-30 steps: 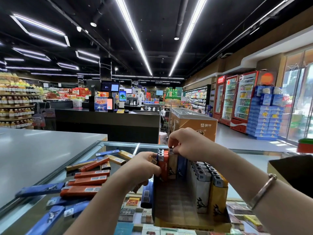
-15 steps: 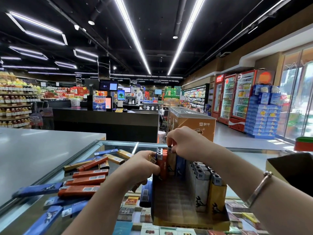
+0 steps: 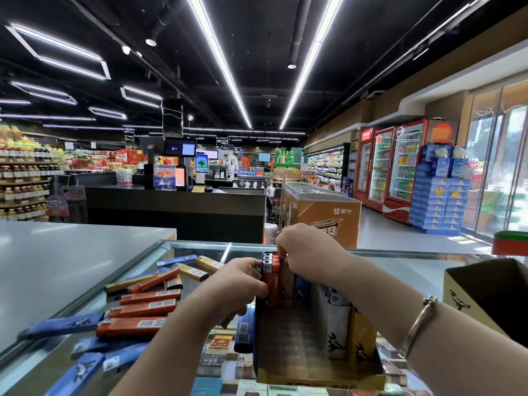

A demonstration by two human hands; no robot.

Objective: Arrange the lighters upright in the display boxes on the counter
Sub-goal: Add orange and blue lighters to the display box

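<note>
At centre frame we see the right hand, fingers curled, pinching the tops of the upright lighters standing at the far end of the open display box. Just left of it, the left hand grips a few lighters against the box's far left corner; their orange and blue bodies and perforated metal caps show between the two hands. On the right wrist we note a metal bracelet.

Inside the box, a row of white and yellow lighters stands upright along its right wall; the near part of the box floor is bare.

The box rests on the glass-topped table, through which packets are visible below. At lower left of the frame, loose lighters lie flat on the glass in orange, blue and yellow, touching or overlapping. One blue lighter lies beside the box's left wall. At the right edge stands a second display box, open. Behind, at mid-frame, we see a black checkout counter and an orange freezer chest.
</note>
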